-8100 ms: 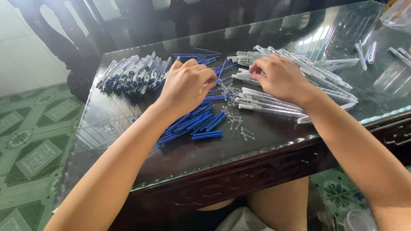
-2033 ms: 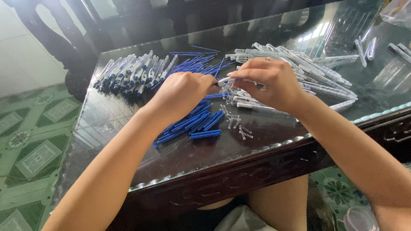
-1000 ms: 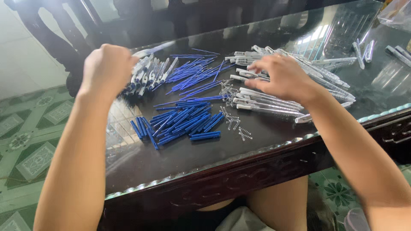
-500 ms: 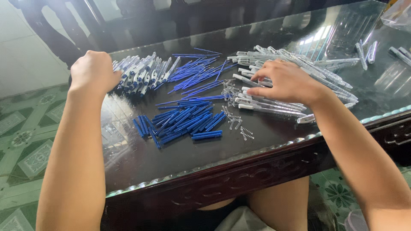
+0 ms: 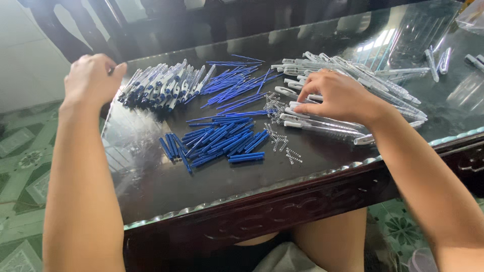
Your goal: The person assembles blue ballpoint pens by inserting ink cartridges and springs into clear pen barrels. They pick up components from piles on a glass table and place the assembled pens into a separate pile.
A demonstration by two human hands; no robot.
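Observation:
My left hand point(image 5: 93, 78) hovers with fingers curled, empty, at the left end of a row of finished pens point(image 5: 164, 85) with blue and white parts. My right hand point(image 5: 339, 95) rests on a heap of clear pen barrels point(image 5: 348, 75), its fingertips pinching one barrel near its tip. Between the hands lie thin blue refills point(image 5: 237, 83), a pile of short blue pen parts point(image 5: 217, 141) and several small metal springs point(image 5: 276, 123).
Everything sits on a dark glass-topped wooden table point(image 5: 201, 186) with a carved front edge. More clear pen pieces point(image 5: 438, 58) lie at the far right. A dark chair point(image 5: 75, 25) stands beyond the table; green patterned floor tiles point(image 5: 22, 156) show at left.
My left hand carried a pen from the middle to the row at the far left and let it go. My right hand dropped back onto the clear barrels.

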